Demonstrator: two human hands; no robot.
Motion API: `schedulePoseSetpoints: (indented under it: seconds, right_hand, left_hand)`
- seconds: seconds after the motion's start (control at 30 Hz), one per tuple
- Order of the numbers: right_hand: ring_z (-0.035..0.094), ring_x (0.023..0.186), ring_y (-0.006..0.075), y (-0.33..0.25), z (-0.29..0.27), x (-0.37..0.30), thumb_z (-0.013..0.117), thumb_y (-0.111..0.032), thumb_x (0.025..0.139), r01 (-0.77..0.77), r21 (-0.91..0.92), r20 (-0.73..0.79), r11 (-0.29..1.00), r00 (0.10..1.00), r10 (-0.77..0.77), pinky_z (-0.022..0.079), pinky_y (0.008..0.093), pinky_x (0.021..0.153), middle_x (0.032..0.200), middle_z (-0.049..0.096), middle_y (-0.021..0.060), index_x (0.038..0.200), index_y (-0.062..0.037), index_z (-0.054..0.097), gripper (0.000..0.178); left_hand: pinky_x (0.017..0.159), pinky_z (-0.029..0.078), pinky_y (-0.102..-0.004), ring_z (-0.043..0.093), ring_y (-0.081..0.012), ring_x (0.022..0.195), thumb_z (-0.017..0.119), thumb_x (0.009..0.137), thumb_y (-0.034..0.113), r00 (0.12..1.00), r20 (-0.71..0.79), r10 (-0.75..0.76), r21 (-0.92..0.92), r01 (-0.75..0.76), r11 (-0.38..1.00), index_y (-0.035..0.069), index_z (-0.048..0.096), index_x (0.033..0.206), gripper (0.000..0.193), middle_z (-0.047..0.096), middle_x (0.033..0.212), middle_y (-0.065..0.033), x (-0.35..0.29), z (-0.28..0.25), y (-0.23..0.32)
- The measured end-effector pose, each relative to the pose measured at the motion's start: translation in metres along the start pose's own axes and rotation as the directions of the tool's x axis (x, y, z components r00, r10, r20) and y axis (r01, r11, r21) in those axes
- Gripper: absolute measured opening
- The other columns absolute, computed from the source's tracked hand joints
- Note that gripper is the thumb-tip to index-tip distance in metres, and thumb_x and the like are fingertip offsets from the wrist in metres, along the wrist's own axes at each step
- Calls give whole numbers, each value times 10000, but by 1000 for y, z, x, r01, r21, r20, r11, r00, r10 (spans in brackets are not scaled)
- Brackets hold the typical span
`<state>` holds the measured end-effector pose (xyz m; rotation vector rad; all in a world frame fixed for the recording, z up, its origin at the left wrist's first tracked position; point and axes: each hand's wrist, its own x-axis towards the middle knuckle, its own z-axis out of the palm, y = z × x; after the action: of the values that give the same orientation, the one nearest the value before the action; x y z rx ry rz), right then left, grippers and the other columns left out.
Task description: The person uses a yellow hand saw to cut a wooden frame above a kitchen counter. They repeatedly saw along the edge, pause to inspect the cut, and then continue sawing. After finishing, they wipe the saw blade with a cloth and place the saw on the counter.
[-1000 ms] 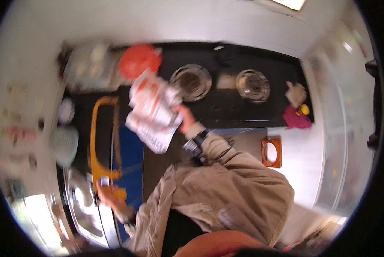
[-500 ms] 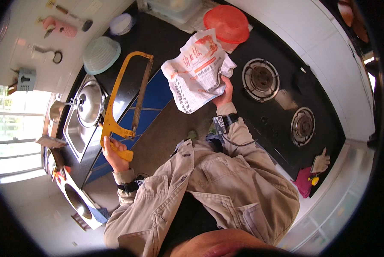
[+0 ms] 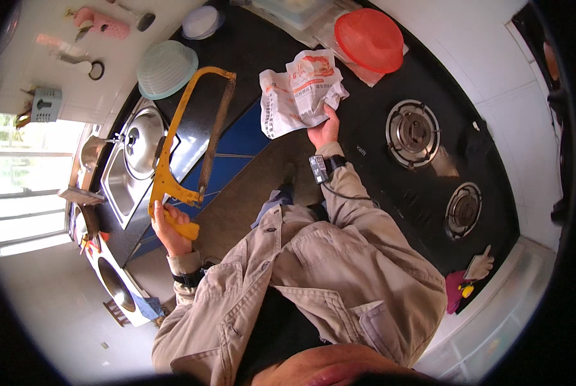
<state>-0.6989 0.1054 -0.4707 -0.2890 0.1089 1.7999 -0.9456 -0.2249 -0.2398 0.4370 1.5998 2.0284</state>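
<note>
My left hand (image 3: 171, 229) is closed round the yellow handle of a hacksaw (image 3: 166, 157). The saw stands upright, its rusty blade on the right side of the yellow frame, in front of the sink and the blue cabinet doors. A crumpled sheet of newspaper (image 3: 294, 96) with red and black print is pinched at its lower right edge by my right hand (image 3: 324, 130). The paper is held up near the corner of the black counter. Part of my right hand's fingers is hidden behind it.
A red plastic basket (image 3: 369, 42) rests on the black counter (image 3: 371, 138), beyond two gas burners (image 3: 413, 134). To the left are a pale green colander (image 3: 166, 71), a white bowl (image 3: 201, 23) and a steel sink (image 3: 117, 186) with a round lid. A glove (image 3: 479, 264) lies at far right.
My right hand has moved slightly left with the newspaper, which now looks more folded and smaller. The counter and stove have shifted in view. The hacksaw stays in my left hand.
</note>
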Motion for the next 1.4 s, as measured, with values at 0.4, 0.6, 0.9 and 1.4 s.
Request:
schedulePoseSetpoints:
  seconds: [0.4, 0.6, 0.9, 1.4]
  right_hand:
    - [537, 1323, 295, 52, -74, 57, 600, -210, 972, 226, 177, -82, 958, 973, -214, 402, 465, 1138, 1434, 581, 68, 1449, -107, 529, 493]
    - [554, 1263, 251, 86, -103, 82, 634, -202, 988, -20, -433, -139, 901, 989, -45, 462, 468, 1033, 1383, 564, 33, 1404, -216, 517, 432]
    - [671, 1159, 289, 81, -110, 69, 605, -256, 1039, -275, -554, -167, 785, 961, 219, 559, 442, 940, 1376, 630, 119, 1526, -107, 400, 549]
    - [654, 1173, 242, 36, -179, -78, 562, -265, 1058, -299, -594, -438, 746, 899, 12, 541, 391, 969, 1351, 652, 140, 1475, -76, 521, 460]
  left_hand:
    - [492, 414, -317, 468, -146, 507, 600, 1053, 373, 957, 267, -117, 79, 99, 992, 97, 539, 848, 349, 501, 664, -10, 88, 32, -69]
    - [497, 413, -319, 467, -147, 509, 612, 1047, 361, 944, 317, -89, 100, 60, 993, 102, 545, 853, 330, 496, 659, -10, 117, 59, -106]
    - [576, 376, -268, 418, -92, 587, 569, 1068, 376, 807, 482, -342, 11, 385, 923, 104, 617, 1204, 308, 460, 720, 39, 223, 77, -158]
    - [565, 452, -272, 483, -106, 580, 641, 1012, 443, 713, 417, -563, 160, 553, 818, 128, 634, 1163, 350, 512, 741, 25, 369, 78, -289]
